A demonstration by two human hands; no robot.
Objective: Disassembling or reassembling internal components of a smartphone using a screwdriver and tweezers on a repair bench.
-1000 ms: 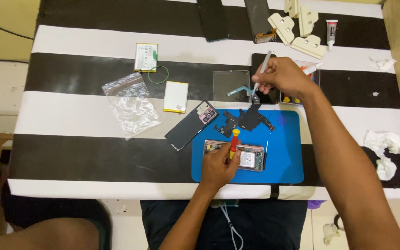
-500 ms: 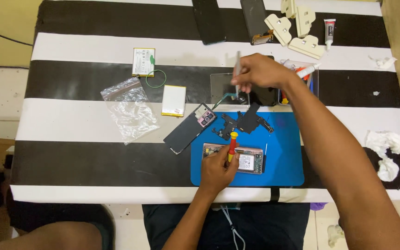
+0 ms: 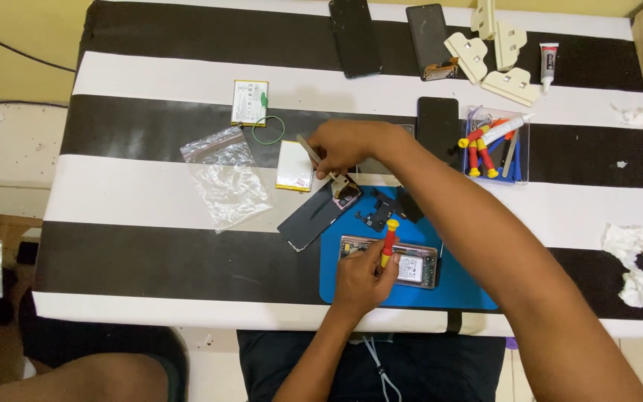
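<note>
The left hand (image 3: 362, 279) closes its grip on a red-and-yellow screwdriver (image 3: 388, 240) over the opened phone (image 3: 390, 262) on the blue mat (image 3: 455, 286). The right hand (image 3: 347, 147) pinches tweezers (image 3: 320, 160) above the back cover (image 3: 320, 214).

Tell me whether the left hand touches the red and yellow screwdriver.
Touching: the head view shows the left hand with its fingers wrapped round the red and yellow screwdriver.

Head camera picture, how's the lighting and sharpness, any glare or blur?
Head view: soft, even light, only faint shadows under the arms; mild sheen on the clear plastic bag; right hand with its tweezers slightly soft, left hand and red-and-yellow screwdriver crisp; table edges bow a little.
</note>
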